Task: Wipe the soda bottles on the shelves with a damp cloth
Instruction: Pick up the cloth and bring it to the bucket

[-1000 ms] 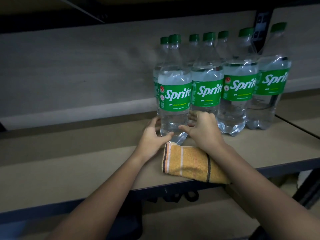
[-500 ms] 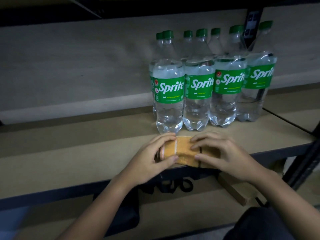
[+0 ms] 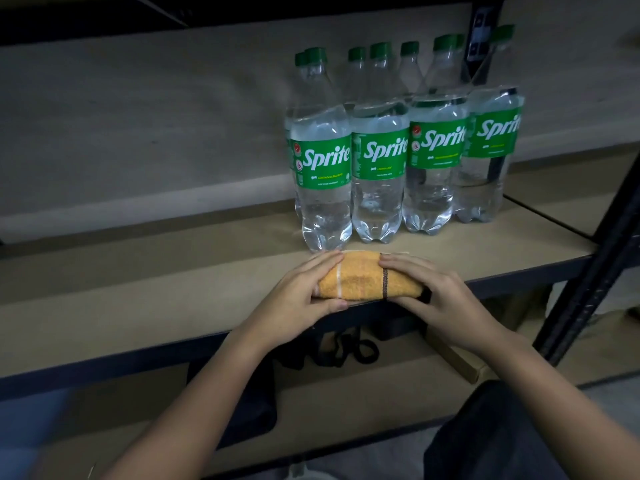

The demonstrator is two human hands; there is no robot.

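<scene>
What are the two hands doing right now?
Left hand: fingers curled round the orange cloth, holding it.
Right hand: also holding the cloth, at its other end.

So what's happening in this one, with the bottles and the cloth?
A person grips a folded orange cloth at the front edge of a shelf, the left hand on its left end and the right hand on its right end. A cluster of Sprite bottles stands upright just behind it, none being touched. No bottle is being wiped at this moment.
</scene>
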